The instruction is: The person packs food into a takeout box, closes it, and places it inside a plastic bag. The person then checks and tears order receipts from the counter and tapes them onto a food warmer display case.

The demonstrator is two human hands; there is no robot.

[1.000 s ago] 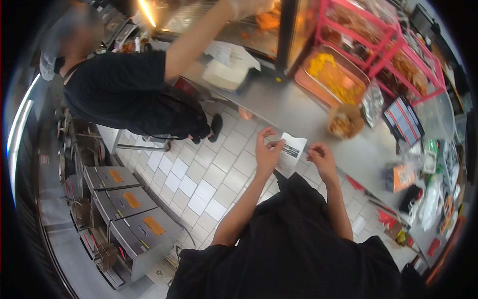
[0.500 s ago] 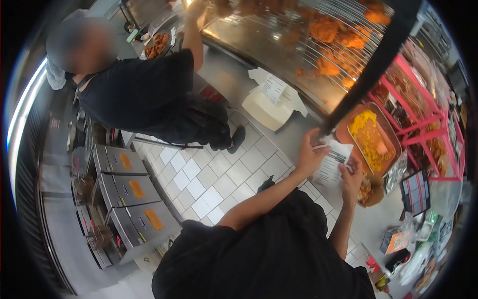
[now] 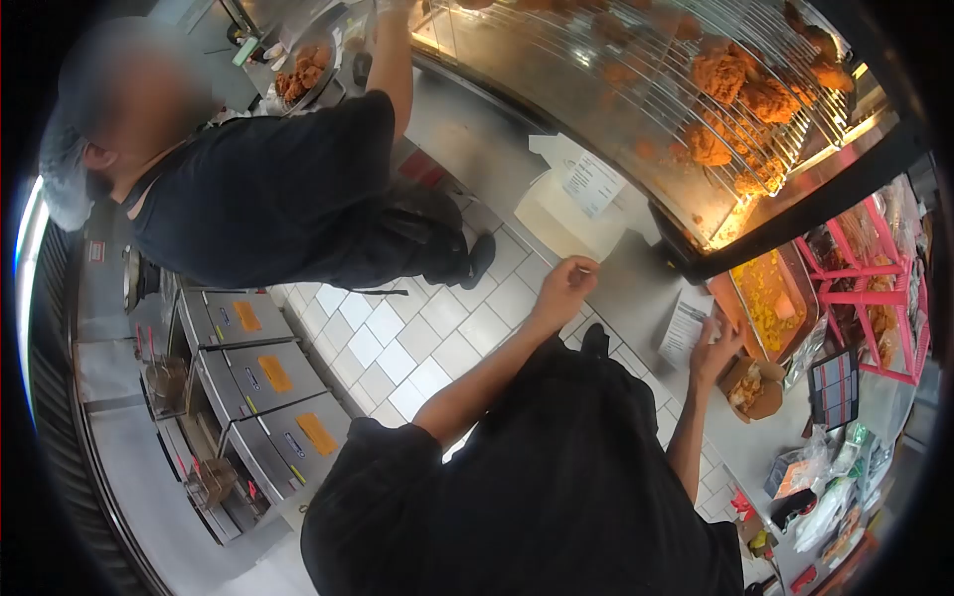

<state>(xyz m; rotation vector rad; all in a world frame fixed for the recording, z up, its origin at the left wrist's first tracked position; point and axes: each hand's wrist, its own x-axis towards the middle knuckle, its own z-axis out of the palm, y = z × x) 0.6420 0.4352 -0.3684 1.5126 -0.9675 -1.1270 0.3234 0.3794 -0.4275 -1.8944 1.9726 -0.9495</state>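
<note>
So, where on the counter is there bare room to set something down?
Bare steel shows on the counter between the box and the receipt at the right hand, and from the box toward the co-worker's arm. It's crowded around the tray, rack and tablet.

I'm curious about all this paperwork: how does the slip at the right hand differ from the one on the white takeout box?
The held slip is in the right hand; the box slip lies on the white takeout box, with no hand touching it. The held slip is beside the orange tray; the box slip is nearer the co-worker. Both are white paper with dark print, too small to read.
</note>
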